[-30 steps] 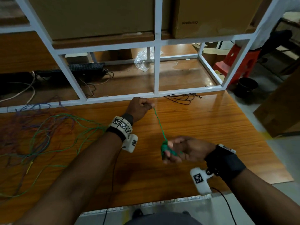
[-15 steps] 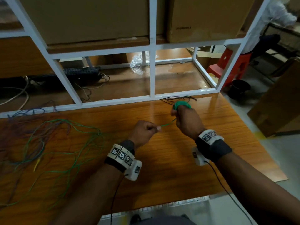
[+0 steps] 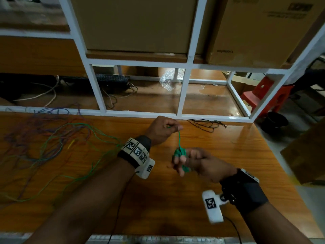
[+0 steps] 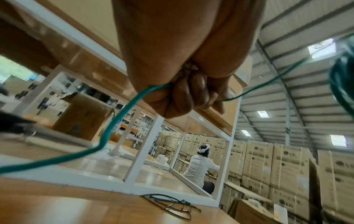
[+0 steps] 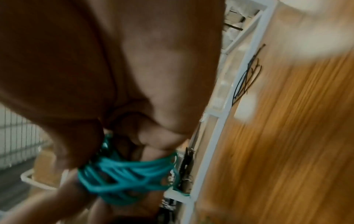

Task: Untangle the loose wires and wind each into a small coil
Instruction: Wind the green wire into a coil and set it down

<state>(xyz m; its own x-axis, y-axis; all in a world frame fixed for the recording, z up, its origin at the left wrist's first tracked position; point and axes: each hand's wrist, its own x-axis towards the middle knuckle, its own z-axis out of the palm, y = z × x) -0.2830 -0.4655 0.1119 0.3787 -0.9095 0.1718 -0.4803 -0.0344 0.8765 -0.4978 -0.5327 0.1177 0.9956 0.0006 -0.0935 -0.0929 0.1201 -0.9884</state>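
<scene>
A green wire [image 3: 179,139] runs taut from my left hand [image 3: 173,127] down to a coil [image 3: 179,153] wound round the fingers of my right hand [image 3: 181,164]. The left hand, near the white rack's bottom rail, grips the wire in a fist; in the left wrist view the green wire [image 4: 114,128] passes through the left hand [image 4: 184,97] and trails off to the left. In the right wrist view several turns of the teal-green coil [image 5: 126,174] wrap the curled fingers [image 5: 153,136]. The wire's tail leads back to a tangle of coloured wires [image 3: 52,138] at the table's left.
A small bundle of black wire [image 3: 205,124] lies on the wooden table [image 3: 237,164] by the white rack frame [image 3: 181,95]. Cardboard boxes sit on the rack above. The table's right edge drops to the floor, with a red stool [image 3: 260,95] beyond.
My right hand has swung from beside the rack back toward me with the coil. My left hand has moved away from me to the rack's rail, and the wire between them now runs near-vertical.
</scene>
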